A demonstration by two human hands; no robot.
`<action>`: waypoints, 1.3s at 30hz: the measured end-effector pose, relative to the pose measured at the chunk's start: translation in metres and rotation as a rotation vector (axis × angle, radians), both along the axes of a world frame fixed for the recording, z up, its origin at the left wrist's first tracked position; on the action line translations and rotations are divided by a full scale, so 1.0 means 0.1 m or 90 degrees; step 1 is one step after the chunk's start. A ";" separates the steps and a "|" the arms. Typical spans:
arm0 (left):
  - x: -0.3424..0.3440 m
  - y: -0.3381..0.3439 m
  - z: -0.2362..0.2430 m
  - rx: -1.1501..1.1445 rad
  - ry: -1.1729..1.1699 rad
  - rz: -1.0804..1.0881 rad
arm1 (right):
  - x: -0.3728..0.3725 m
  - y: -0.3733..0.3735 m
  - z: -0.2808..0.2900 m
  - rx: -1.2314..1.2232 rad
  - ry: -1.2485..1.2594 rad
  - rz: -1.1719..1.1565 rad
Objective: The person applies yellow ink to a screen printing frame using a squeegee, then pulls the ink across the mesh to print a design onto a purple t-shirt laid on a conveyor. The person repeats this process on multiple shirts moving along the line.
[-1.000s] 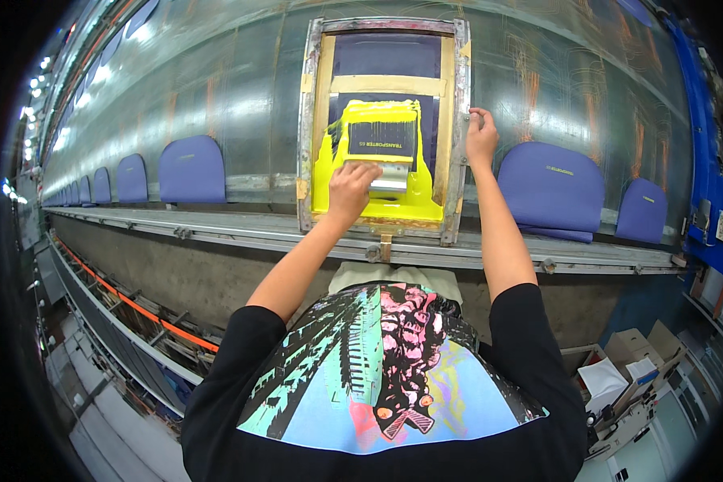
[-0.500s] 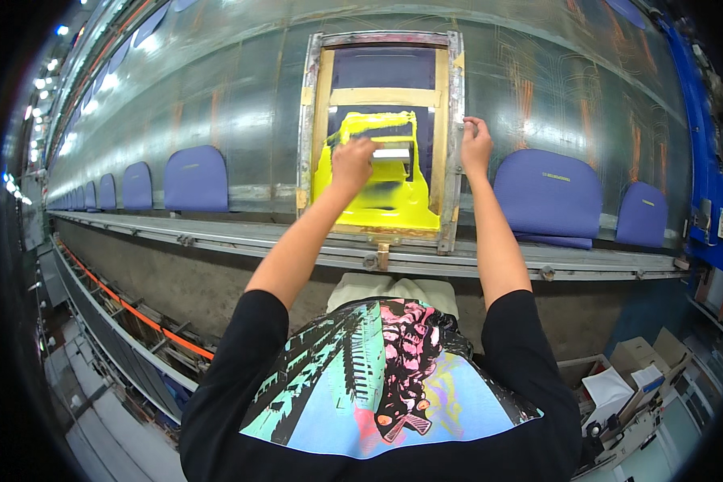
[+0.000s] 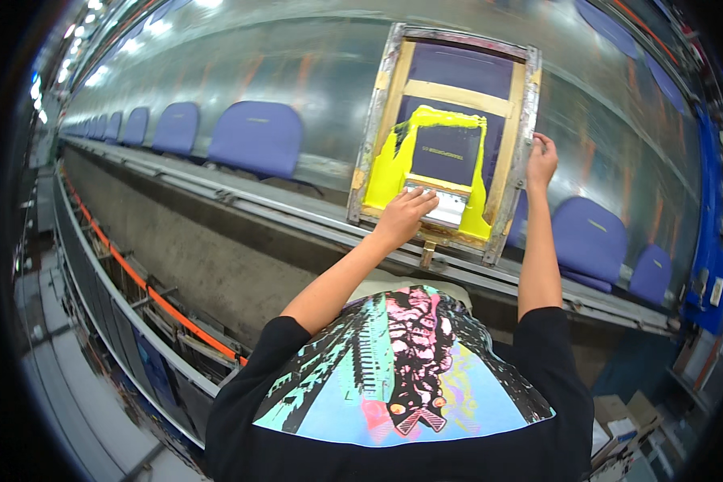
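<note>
A screen printing frame with a scuffed metal rim lies over the long table. Bright yellow ink lies on its mesh around a dark purple rectangle with small lettering. My left hand is closed over a wide, pale-bladed squeegee at the near end of the mesh. Its fingers lie across the squeegee's left part and hide some of it. At the frame's right edge, my right hand has its fingers curled against the rim; the fingertips are partly hidden.
Purple rounded pieces lie in a row along the table, including one left of the frame and one to its right. A metal rail follows the near edge. Blue equipment stands at the far right, above cardboard boxes.
My left hand has drawn the squeegee toward me to the near end, and the dark rectangle now shows. My right hand stays at the frame's edge. The view has tilted and shifted.
</note>
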State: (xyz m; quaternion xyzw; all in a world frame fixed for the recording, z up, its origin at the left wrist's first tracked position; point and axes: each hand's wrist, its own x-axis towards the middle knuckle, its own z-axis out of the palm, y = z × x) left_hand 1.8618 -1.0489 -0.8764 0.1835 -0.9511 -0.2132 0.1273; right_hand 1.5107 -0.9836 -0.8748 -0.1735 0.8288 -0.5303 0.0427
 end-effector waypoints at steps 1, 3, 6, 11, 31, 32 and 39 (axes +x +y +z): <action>-0.11 0.07 0.10 0.020 0.016 -0.014 | -0.18 0.18 -0.02 -0.015 0.034 -0.007; -0.16 0.08 0.27 0.055 0.021 -0.005 | -0.19 0.24 0.11 -0.019 0.042 -0.008; -0.01 -0.10 0.45 0.086 0.020 0.047 | 0.10 -0.10 0.53 0.002 -0.015 0.017; 0.48 -0.78 0.95 0.115 0.033 0.084 | 0.56 -0.80 0.57 -0.049 0.042 0.036; 1.13 -2.50 1.92 0.023 0.032 0.123 | 0.80 -3.18 1.69 0.052 -0.013 0.082; 1.02 -2.40 1.85 0.011 0.014 0.114 | 0.69 -3.18 1.65 0.064 -0.012 0.093; 0.17 -3.31 1.55 -0.047 0.076 0.173 | 0.42 -3.50 1.28 0.082 -0.058 0.129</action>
